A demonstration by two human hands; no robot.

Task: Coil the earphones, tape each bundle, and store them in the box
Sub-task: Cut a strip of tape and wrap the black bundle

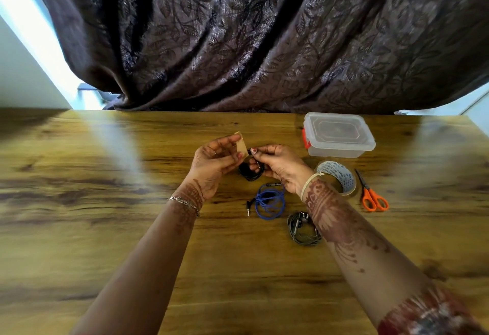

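My left hand [215, 161] pinches a short strip of brownish tape [242, 145] above the table. Just to its right, my right hand [279, 163] grips a coiled black earphone bundle [250, 173], and the tape's lower edge meets the bundle. A blue earphone coil [270, 201] lies on the wood below the hands, its plug trailing left. A grey-black earphone coil [303, 228] sits beside my right forearm. The clear plastic box [338, 134] with a red latch stands closed at the back right.
A roll of clear tape [337, 177] lies partly behind my right wrist. Orange-handled scissors [370, 193] rest to its right. The wooden table [105, 202] stretches wide on the left. A dark patterned curtain [264, 38] hangs past the far edge.
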